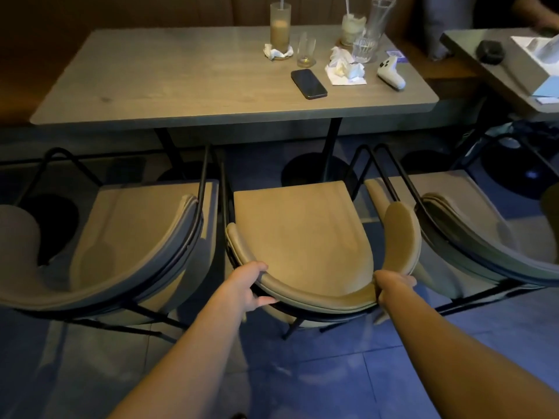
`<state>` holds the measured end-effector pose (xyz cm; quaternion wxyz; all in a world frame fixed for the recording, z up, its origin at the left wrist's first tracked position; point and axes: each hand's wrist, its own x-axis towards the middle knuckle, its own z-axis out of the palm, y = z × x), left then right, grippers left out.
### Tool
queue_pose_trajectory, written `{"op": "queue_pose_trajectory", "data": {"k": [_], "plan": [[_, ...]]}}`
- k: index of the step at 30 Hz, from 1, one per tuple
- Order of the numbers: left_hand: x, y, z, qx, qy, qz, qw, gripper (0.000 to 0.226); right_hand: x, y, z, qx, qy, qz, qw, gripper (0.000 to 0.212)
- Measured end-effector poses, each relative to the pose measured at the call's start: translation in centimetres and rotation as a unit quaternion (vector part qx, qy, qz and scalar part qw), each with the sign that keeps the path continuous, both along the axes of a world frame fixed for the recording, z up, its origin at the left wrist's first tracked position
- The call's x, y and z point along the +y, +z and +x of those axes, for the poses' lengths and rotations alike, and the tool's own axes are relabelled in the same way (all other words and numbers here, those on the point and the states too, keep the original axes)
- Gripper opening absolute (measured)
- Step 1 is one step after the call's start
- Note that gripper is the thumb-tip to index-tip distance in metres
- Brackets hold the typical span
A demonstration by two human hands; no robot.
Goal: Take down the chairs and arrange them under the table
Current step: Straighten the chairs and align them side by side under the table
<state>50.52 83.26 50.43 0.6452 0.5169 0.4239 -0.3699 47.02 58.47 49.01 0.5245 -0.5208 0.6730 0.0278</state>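
Note:
A tan padded chair (299, 231) with a curved backrest and black metal frame stands on the floor in front of the grey wooden table (187, 77), its seat facing the table's near edge. My left hand (252, 287) grips the left part of the curved backrest. My right hand (390, 285) grips the right part of the same backrest. A second chair (142, 231) stands just to the left and a third chair (472, 225) just to the right, both facing the table, close beside the middle one.
On the table's right half stand tall drink glasses (280, 27), crumpled napkins (344, 69), a black phone (308, 83) and a white controller (391, 72). Black table legs with round bases (314, 173) sit beneath. Another table (499, 71) is at the far right, a bench seat behind.

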Motion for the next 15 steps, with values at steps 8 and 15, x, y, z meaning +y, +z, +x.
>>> {"op": "queue_pose_trajectory", "data": {"k": [8, 15], "plan": [[0.3, -0.1, 2.3, 0.026, 0.018, 0.025, 0.999, 0.056, 0.4, 0.7, 0.7, 0.081, 0.153, -0.077, 0.982, 0.051], [2.2, 0.1, 6.2, -0.008, 0.007, 0.051, 0.999, 0.053, 1.9, -1.0, 4.3, 0.031, 0.093, -0.008, 0.995, 0.060]]}}
